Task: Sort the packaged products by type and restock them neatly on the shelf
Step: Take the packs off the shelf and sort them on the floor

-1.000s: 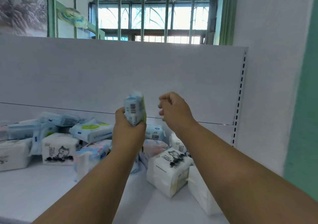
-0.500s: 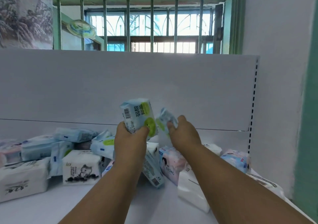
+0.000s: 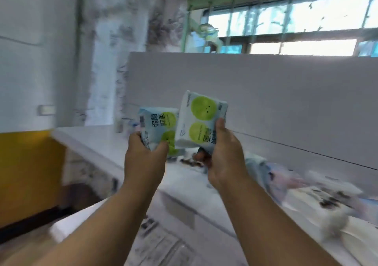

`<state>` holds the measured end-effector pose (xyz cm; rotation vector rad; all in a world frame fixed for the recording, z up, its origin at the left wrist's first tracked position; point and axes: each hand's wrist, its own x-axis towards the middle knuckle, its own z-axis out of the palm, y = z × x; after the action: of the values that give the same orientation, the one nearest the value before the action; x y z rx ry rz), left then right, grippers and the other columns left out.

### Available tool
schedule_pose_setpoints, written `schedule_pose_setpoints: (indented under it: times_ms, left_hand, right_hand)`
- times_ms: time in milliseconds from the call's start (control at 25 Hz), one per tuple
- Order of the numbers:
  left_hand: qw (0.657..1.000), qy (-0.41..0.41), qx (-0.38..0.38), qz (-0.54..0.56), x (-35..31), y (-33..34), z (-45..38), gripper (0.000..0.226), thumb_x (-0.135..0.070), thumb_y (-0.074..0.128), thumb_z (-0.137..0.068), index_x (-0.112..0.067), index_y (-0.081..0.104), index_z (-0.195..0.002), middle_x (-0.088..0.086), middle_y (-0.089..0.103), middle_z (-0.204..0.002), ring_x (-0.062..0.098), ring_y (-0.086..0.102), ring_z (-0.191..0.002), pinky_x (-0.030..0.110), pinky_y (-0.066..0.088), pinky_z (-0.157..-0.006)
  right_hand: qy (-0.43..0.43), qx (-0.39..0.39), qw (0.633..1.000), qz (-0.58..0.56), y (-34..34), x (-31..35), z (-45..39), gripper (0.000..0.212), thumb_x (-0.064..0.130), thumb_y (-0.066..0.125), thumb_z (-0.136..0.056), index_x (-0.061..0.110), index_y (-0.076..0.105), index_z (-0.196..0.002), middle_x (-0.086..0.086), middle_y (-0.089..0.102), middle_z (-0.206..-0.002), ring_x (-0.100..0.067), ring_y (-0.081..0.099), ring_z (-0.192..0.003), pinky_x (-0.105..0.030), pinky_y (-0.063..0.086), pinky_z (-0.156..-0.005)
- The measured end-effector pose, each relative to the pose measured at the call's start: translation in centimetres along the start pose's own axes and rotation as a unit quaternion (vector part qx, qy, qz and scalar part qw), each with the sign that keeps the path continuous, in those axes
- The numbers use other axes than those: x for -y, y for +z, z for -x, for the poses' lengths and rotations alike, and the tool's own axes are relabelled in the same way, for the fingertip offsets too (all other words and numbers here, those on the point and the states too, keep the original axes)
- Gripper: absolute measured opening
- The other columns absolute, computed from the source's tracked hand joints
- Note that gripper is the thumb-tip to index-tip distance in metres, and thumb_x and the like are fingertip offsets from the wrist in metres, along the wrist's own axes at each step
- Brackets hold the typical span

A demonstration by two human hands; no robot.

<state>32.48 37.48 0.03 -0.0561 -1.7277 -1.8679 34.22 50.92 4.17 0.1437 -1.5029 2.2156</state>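
Both grips are clamped: the left hand [image 3: 144, 159] pinches one green-dotted packet [image 3: 158, 129] by its lower edge, the right hand [image 3: 224, 155] holds a matching packet [image 3: 201, 120] alongside, their edges overlapping. Held up face-out above the shelf [image 3: 98, 143], they look paired as one type before placing. Forearms reach forward, wrists cocked upward. Other packs [image 3: 327, 192] lie blurred at right.

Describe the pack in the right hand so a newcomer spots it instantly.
Start at the white shelf back panel. In front of it, the right hand grips a white pack with two green circles, raised above the similar left-hand pack, which shows a barcode.
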Motion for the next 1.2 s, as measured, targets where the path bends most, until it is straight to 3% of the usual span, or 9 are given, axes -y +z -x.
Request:
schedule_pose_setpoints:
  times_ms: [120,280,440,520,680,840,1040,1120,1200]
  left_hand:
    - [0.993,-0.046,-0.087,-0.060,2.5,-9.8,3.4,0.036,-0.033,0.068,-0.074,-0.029,0.052,-0.106,-0.002,0.063,-0.098,0.018,0.064,-0.084,0.041,0.056,-0.068]
    - [0.958,-0.099,-0.205,-0.173,4.5,-25.3,9.5,0.026,-0.024,0.070,-0.082,-0.029,0.053,-0.101,-0.003,0.064,-0.094,0.017,0.063,-0.083,0.044,0.057,-0.072]
    - [0.925,-0.173,-0.295,-0.165,8.1,-39.8,14.2,0.028,-0.020,0.071,-0.081,-0.024,0.055,-0.104,0.001,0.066,-0.097,0.018,0.065,-0.084,0.042,0.058,-0.072]
    - [0.910,-0.222,-0.321,-0.139,10.9,-46.9,16.2,0.029,-0.021,0.073,-0.082,-0.024,0.055,-0.104,0.002,0.067,-0.099,0.019,0.068,-0.084,0.043,0.060,-0.071]
    - [0.871,-0.310,-0.360,-0.123,15.3,-58.8,18.0,0.036,-0.021,0.078,-0.081,-0.021,0.051,-0.104,0.000,0.065,-0.098,0.016,0.067,-0.082,0.029,0.054,-0.058]
    - [0.841,-0.368,-0.368,-0.151,19.8,-66.7,16.1,0.034,-0.020,0.077,-0.082,-0.020,0.051,-0.104,0.001,0.066,-0.097,0.020,0.068,-0.083,0.041,0.059,-0.069]
    - [0.817,-0.424,-0.348,-0.180,29.8,-71.8,11.4,0.032,-0.017,0.078,-0.081,-0.017,0.056,-0.105,0.001,0.069,-0.097,0.018,0.068,-0.082,0.034,0.057,-0.067]
    - [0.806,-0.438,-0.351,-0.187,35.2,-74.0,10.0,0.034,-0.018,0.080,-0.079,-0.018,0.060,-0.107,0.001,0.071,-0.098,0.020,0.070,-0.085,0.041,0.059,-0.077]
    - [0.785,-0.467,-0.357,-0.198,41.4,-76.8,8.8,0.037,-0.022,0.081,-0.075,-0.019,0.064,-0.107,0.000,0.073,-0.096,0.020,0.071,-0.085,0.044,0.059,-0.080]
  right_hand:
    - [0.104,0.120,0.987,-0.026,5.2,-5.4,5.8,0.035,0.041,0.050,-0.099,0.008,0.061,-0.094,-0.011,0.065,-0.069,-0.020,0.048,-0.039,-0.024,0.042,-0.036]
    - [0.230,0.209,0.948,-0.063,13.0,-12.2,15.9,0.037,0.039,0.047,-0.101,0.005,0.060,-0.101,-0.014,0.066,-0.073,-0.019,0.047,-0.037,-0.024,0.040,-0.034]
    - [0.316,0.320,0.893,-0.006,20.7,-19.1,25.0,0.040,0.044,0.044,-0.101,0.009,0.065,-0.098,-0.011,0.071,-0.074,-0.019,0.045,-0.038,-0.024,0.042,-0.036]
    - [0.394,0.338,0.855,-0.010,24.5,-23.6,29.3,0.042,0.045,0.045,-0.100,0.010,0.067,-0.101,-0.010,0.073,-0.078,-0.016,0.043,-0.038,-0.024,0.043,-0.037]
    - [0.510,0.322,0.798,-0.006,32.1,-33.3,37.5,0.037,0.044,0.057,-0.093,0.009,0.066,-0.102,-0.006,0.069,-0.075,-0.015,0.036,-0.041,-0.025,0.041,-0.042]
    - [0.546,0.311,0.776,0.050,36.6,-41.0,40.3,0.034,0.035,0.071,-0.086,0.012,0.063,-0.109,-0.005,0.069,-0.082,-0.018,0.042,-0.045,-0.029,0.046,-0.047]
    - [0.512,0.301,0.796,0.112,40.4,-52.5,39.2,0.015,0.035,0.065,-0.092,0.023,0.063,-0.100,0.003,0.072,-0.075,-0.021,0.050,-0.050,-0.031,0.048,-0.050]
    - [0.502,0.321,0.793,0.125,42.0,-58.5,39.3,0.015,0.036,0.063,-0.094,0.023,0.063,-0.102,0.003,0.072,-0.080,-0.022,0.053,-0.053,-0.035,0.052,-0.057]
    - [0.502,0.336,0.780,0.161,43.5,-66.0,40.2,0.026,0.042,0.061,-0.093,0.024,0.062,-0.112,0.005,0.073,-0.093,-0.019,0.067,-0.073,-0.040,0.058,-0.072]
